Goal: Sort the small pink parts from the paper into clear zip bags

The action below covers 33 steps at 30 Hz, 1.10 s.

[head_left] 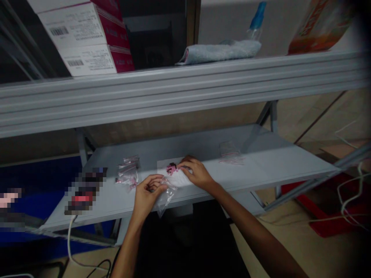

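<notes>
My left hand (147, 195) is closed on a small clear plastic bag (165, 196) that hangs over the front edge of the grey worktable (261, 162). My right hand (194, 172) rests on a white sheet of paper (176, 177), its fingertips pinched at a little heap of pink and dark small parts (171, 168). Whether the fingers hold one of the parts is too small to tell.
A pile of filled clear bags with pink strips (128, 173) lies left of my hands, and empty clear bags (230, 153) lie to the right. Above runs an aluminium shelf rail (185, 90) with boxes (87, 38), a cloth (220, 51) and a spray bottle (256, 19). A cable (71, 239) hangs at the left.
</notes>
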{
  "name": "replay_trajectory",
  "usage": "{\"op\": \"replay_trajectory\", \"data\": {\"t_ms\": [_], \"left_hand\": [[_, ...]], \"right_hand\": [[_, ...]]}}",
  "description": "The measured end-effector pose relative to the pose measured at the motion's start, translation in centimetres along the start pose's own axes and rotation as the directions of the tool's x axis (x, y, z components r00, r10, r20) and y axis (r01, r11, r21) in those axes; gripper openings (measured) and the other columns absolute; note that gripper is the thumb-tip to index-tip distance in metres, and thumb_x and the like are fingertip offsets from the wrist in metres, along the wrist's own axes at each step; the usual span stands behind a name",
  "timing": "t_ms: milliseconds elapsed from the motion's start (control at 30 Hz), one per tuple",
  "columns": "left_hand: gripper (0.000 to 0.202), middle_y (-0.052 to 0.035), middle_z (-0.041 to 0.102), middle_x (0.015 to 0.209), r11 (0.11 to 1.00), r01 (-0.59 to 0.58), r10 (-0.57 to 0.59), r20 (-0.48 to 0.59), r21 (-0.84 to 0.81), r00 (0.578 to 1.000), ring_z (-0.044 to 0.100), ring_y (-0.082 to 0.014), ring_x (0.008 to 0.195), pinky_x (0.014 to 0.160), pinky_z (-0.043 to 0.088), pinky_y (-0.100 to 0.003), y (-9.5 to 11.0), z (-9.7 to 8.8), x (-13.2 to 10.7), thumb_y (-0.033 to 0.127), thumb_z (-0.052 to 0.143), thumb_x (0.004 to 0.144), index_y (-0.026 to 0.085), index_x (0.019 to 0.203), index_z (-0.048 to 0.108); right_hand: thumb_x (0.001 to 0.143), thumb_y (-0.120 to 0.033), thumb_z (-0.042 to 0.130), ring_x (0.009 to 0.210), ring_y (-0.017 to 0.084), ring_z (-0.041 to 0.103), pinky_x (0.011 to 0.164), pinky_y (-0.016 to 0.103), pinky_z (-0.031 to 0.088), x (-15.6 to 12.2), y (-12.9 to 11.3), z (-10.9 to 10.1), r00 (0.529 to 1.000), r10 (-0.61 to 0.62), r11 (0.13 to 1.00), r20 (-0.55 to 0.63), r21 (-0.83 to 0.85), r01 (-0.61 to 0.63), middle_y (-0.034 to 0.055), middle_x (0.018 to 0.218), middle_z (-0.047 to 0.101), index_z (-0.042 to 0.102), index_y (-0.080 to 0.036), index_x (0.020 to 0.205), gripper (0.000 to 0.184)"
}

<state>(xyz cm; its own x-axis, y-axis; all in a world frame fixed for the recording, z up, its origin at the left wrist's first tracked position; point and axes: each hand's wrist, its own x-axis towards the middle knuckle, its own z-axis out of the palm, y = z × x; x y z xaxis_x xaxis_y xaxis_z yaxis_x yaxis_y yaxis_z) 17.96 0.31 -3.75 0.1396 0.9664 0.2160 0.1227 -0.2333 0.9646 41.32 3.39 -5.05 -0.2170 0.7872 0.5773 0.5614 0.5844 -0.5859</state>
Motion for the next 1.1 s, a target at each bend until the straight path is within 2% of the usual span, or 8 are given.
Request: {"op": "replay_trajectory", "data": {"t_ms": [200,400,500,600,700,833,933,1100], "left_hand": [[0.039,-0.0016,0.067,0.081,0.998,-0.009,0.007,-0.033,-0.058,0.999,0.061,-0.0115,0.070,0.066,0.049,-0.022,-0.1,-0.2,0.0,0.024,0.082,0.070,0.016,0.105,0.067],[0.038,-0.0012,0.066,0.081,0.999,-0.011,0.010,-0.037,-0.043,0.999,0.061,-0.0117,0.071,0.067,0.049,-0.022,0.1,-0.3,-0.1,0.025,0.082,0.071,0.016,0.105,0.068],[0.038,-0.0010,0.067,0.079,1.000,-0.018,0.018,-0.040,-0.018,0.999,0.061,-0.0120,0.069,0.065,0.048,-0.022,0.3,-0.2,-0.1,0.026,0.083,0.070,0.016,0.104,0.069],[0.034,-0.0022,0.070,0.078,0.999,-0.010,0.012,-0.037,0.052,0.999,0.062,-0.0136,0.068,0.062,0.048,-0.023,0.4,0.0,-0.1,0.028,0.083,0.069,0.016,0.099,0.072],[0.031,-0.0029,0.072,0.077,0.990,-0.005,0.010,-0.034,0.137,0.999,0.061,-0.0136,0.064,0.058,0.046,-0.022,0.4,0.1,-0.2,0.030,0.084,0.067,0.017,0.094,0.076],[0.031,-0.0027,0.073,0.075,0.987,-0.004,0.008,-0.019,0.159,1.000,0.058,-0.0126,0.058,0.055,0.045,-0.022,0.1,0.1,-0.2,0.032,0.084,0.067,0.017,0.093,0.077],[0.032,-0.0034,0.073,0.078,0.988,-0.012,0.017,-0.034,0.155,0.999,0.059,-0.0129,0.061,0.057,0.045,-0.022,0.2,0.1,-0.2,0.032,0.083,0.067,0.017,0.095,0.076],[0.033,-0.0026,0.072,0.078,0.993,-0.009,0.015,-0.046,0.117,0.999,0.061,-0.0137,0.065,0.058,0.046,-0.022,0.4,0.1,-0.2,0.030,0.083,0.067,0.017,0.096,0.075]], "right_hand": [[0.092,-0.018,0.057,0.104,0.022,0.058,0.094,0.035,0.046,-0.2,1.8,0.8,0.993,0.035,0.968,0.109,-0.253,-0.006,0.0105,0.107,0.066,0.071,-0.018,0.109,0.022],[0.091,-0.017,0.061,0.101,0.023,0.058,0.092,0.036,0.046,-0.2,1.6,0.8,0.995,0.032,0.971,0.096,-0.238,-0.009,0.0104,0.103,0.065,0.071,-0.017,0.097,0.012],[0.090,-0.019,0.063,0.102,0.023,0.059,0.093,0.038,0.046,0.0,0.9,0.5,0.997,0.019,0.989,0.070,-0.146,-0.008,0.0102,0.102,0.065,0.071,-0.018,0.092,0.008],[0.089,-0.024,0.067,0.099,0.021,0.061,0.089,0.037,0.049,0.2,-0.9,0.1,0.998,-0.014,0.996,0.067,0.083,0.008,0.0087,0.102,0.065,0.072,-0.019,0.092,0.008],[0.089,-0.030,0.067,0.097,0.019,0.061,0.083,0.032,0.051,0.1,-3.0,0.0,0.985,-0.040,0.954,0.170,0.301,-0.013,0.0069,0.104,0.064,0.073,-0.021,0.094,0.012],[0.091,-0.034,0.065,0.094,0.016,0.061,0.079,0.029,0.051,-0.1,-3.9,0.4,0.965,-0.071,0.927,0.254,0.373,-0.030,0.0056,0.105,0.064,0.075,-0.023,0.097,0.016],[0.094,-0.030,0.060,0.090,0.016,0.061,0.079,0.031,0.051,-0.3,-2.8,0.5,0.984,-0.041,0.964,0.176,0.266,-0.007,0.0062,0.106,0.064,0.073,-0.023,0.106,0.019],[0.093,-0.021,0.058,0.107,0.024,0.056,0.096,0.041,0.046,-0.8,-0.2,0.7,0.996,-0.007,0.986,0.090,-0.166,0.022,0.0111,0.108,0.064,0.072,-0.020,0.109,0.021]]}}
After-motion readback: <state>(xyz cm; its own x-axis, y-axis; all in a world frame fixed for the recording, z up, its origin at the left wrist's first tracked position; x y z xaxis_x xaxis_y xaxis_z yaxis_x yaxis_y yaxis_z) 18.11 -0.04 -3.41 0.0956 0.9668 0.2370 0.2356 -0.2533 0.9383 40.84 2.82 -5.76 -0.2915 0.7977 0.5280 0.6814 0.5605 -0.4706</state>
